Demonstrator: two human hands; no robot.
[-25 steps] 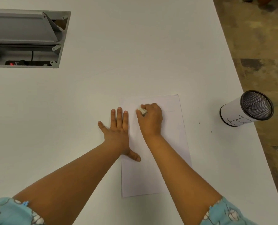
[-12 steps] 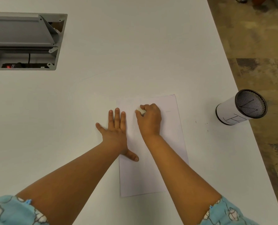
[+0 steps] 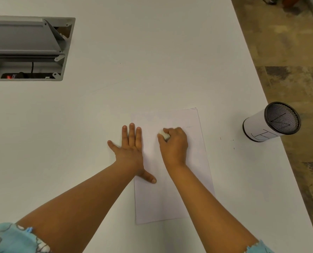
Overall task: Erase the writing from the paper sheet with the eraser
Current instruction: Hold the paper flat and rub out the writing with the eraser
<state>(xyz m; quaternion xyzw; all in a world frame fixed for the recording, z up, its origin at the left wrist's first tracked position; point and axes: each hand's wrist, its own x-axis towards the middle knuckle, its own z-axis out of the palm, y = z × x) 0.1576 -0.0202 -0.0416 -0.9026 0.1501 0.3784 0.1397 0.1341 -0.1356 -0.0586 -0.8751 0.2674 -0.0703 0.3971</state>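
The eraser (image 3: 164, 134), a small white block, is pressed to the upper part of the paper sheet (image 3: 172, 196), pinched in the curled fingers of the right hand (image 3: 174, 144) so that only its end shows at about ten o'clock from the knuckles. The sheet lies flat on the white surface (image 3: 133, 52) with its long axis running from six to twelve o'clock, tilted slightly. What faint pencil writing (image 3: 188, 127) can be made out sits near the top of the sheet, at roughly two o'clock from the eraser and close beside the fingers; it is too pale to read. So the next strokes likely need to travel toward the sheet's right edge, and the right hand is plainly the nearer one. The left hand (image 3: 130, 148) lies flat with fingers straight, pinning the sheet's left edge, thumb spread onto the paper. Well apart at three o'clock, a mesh pen holder (image 3: 270, 122) stands near the surface's edge.
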